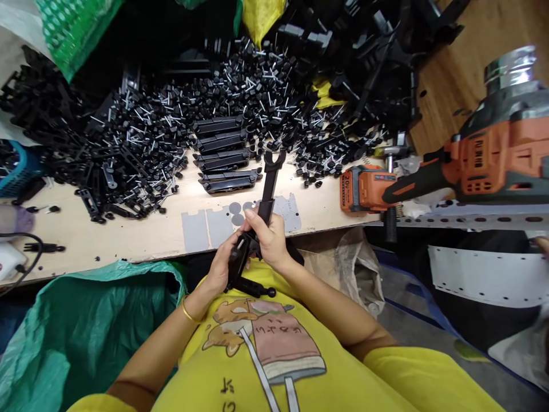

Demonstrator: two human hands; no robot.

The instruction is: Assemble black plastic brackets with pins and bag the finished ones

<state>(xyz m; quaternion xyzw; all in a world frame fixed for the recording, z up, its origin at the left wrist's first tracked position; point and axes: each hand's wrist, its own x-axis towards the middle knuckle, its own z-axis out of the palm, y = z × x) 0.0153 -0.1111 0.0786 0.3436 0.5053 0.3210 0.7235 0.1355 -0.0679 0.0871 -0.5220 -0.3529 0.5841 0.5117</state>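
Note:
In front of my yellow shirt, both hands hold a black plastic bracket (268, 191) with a forked far end and a ball-ended arm (253, 288) at its near end. My left hand (222, 263) is wrapped round the wide lower body. My right hand (271, 237) grips the middle, its thumb pressed along the bar. The palms hide part of the joint between them. Just beyond, several long folded black parts (227, 157) lie stacked in a row on the bench. Flat grey pieces (195, 230) and round grey discs (235, 213) lie near the bench's front edge.
Heaps of black-headed screws (257, 86) cover the bench (141, 240). An orange cordless power tool (480, 154) lies at the right. A blue basket (19, 171) stands at the left. A green sack (98, 320) hangs open below the front edge, near my left arm.

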